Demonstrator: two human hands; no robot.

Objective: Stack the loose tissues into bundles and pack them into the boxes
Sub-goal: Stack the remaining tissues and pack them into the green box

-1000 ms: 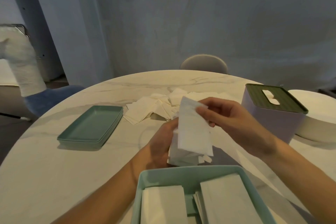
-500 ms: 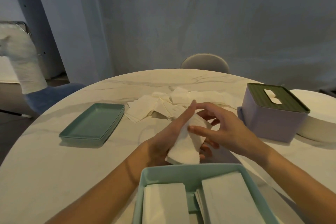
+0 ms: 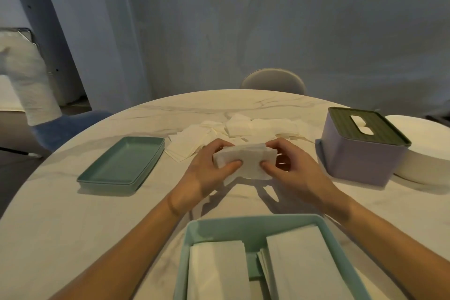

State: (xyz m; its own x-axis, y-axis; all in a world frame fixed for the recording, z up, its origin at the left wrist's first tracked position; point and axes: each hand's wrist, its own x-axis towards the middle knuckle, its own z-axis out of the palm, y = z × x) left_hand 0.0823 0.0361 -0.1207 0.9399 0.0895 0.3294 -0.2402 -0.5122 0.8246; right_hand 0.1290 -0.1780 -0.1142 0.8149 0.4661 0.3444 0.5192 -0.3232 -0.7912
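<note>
A small bundle of white tissues (image 3: 250, 161) is held just above the marble table, lying sideways. My left hand (image 3: 209, 168) grips its left end and my right hand (image 3: 289, 168) grips its right end, thumbs on the near side. Behind them a loose pile of tissues (image 3: 233, 131) is spread across the table. A teal open box (image 3: 253, 225) at the near edge holds two neat tissue stacks, one on the left (image 3: 216, 270) and one on the right (image 3: 302, 265). A lilac tissue box with a green slotted lid (image 3: 362, 143) stands to the right.
Stacked teal lids or trays (image 3: 121, 163) lie on the left of the round table (image 3: 73, 214). A white round dish (image 3: 423, 139) sits behind the lilac box. A chair back (image 3: 272, 80) rises beyond the far edge; a blue seat (image 3: 70, 124) stands left.
The right hand laid a single tissue onto the stack in the left hand. Both hands then turned the bundle sideways and now grip it at its two ends, farther from me.
</note>
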